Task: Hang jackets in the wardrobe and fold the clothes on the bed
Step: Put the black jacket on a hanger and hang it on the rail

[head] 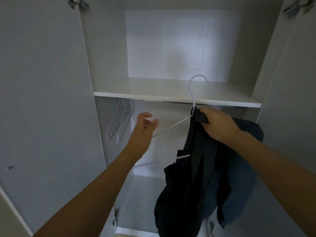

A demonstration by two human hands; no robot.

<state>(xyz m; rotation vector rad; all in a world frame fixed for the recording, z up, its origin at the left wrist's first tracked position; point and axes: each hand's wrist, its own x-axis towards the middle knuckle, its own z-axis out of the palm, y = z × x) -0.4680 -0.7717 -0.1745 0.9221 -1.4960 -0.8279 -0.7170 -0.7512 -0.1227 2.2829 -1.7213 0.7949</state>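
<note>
Head view: wardrobe (106, 48) stood open, shelf (171, 96) above the hanging space. Right hand (217, 124) gripped a dark jacket (196, 185) bunched at the neck of a white hanger (194, 93), hook upward. Left hand (145, 127), fingers loosely spread, blurred, hovered beside the hanger's bare left arm.

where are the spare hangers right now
In the head view, the spare hangers hang at the wardrobe's left side, just under the shelf, left of the left hand.

White wardrobe shelf (153, 93); spare hangers (119, 120) on rail beneath, left.
</note>
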